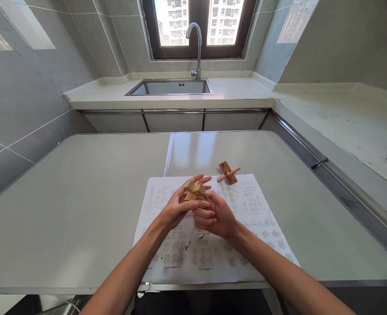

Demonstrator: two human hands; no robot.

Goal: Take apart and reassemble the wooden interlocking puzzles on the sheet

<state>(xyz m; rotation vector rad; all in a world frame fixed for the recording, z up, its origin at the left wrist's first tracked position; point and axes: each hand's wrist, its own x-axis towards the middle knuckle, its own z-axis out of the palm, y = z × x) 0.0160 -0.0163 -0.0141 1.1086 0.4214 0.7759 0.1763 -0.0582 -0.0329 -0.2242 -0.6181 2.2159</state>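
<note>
A light wooden interlocking puzzle of angular blocks is held up over the printed sheet. My left hand wraps round it from the left and below, with fingertips showing beyond its far side. My right hand meets it at the lower right, fingers curled and thumb and forefinger against the puzzle's edge. Part of the puzzle is hidden by the fingers. Beyond my hands, a darker wooden puzzle piece with a round peg across it lies at the sheet's far edge.
The printed sheet with rows of small puzzle diagrams lies on a pale folding table. Behind the table are a counter with a steel sink, a tap and a window. Another counter runs along the right.
</note>
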